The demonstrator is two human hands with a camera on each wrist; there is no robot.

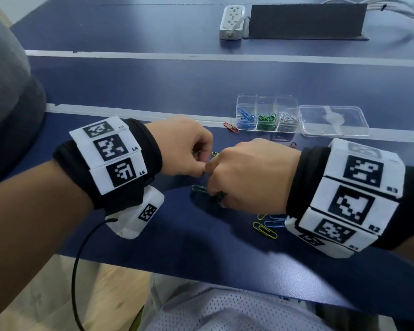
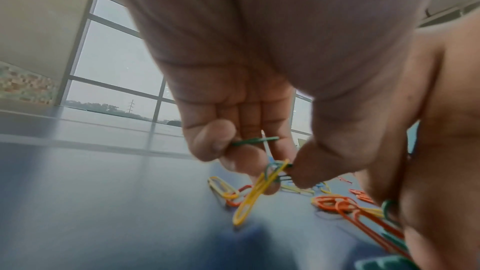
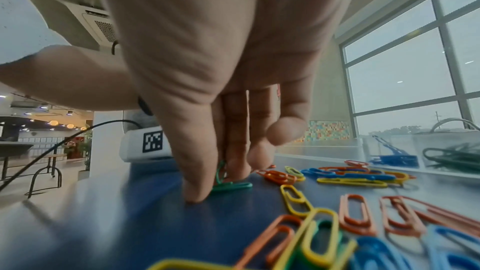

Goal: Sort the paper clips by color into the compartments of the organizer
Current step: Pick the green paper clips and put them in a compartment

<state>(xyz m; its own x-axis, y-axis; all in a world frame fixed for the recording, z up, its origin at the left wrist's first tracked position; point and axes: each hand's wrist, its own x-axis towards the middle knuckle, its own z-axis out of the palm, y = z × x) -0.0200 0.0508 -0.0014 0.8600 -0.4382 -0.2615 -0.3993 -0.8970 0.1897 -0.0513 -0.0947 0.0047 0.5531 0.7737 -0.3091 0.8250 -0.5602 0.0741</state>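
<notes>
My left hand (image 1: 200, 161) pinches green paper clips (image 2: 254, 140) between thumb and fingers, and a yellow clip (image 2: 255, 192) hangs hooked on them. My right hand (image 1: 213, 186) is knuckle to knuckle with it, fingertips down on the table, pinching an upright green clip (image 3: 221, 171). Another green clip (image 3: 233, 185) lies flat at its thumb. The clear organizer (image 1: 246, 99) stands beyond the hands, with blue (image 1: 245, 118), green (image 1: 266, 119) and white clips (image 1: 288, 118) in separate compartments.
Loose yellow, orange and blue clips (image 3: 350, 180) lie scattered on the blue table to the right of my right hand. A red clip (image 1: 231, 127) lies left of the organizer, and its clear lid (image 1: 332, 120) lies right of it. A power strip (image 1: 232, 21) is at the back.
</notes>
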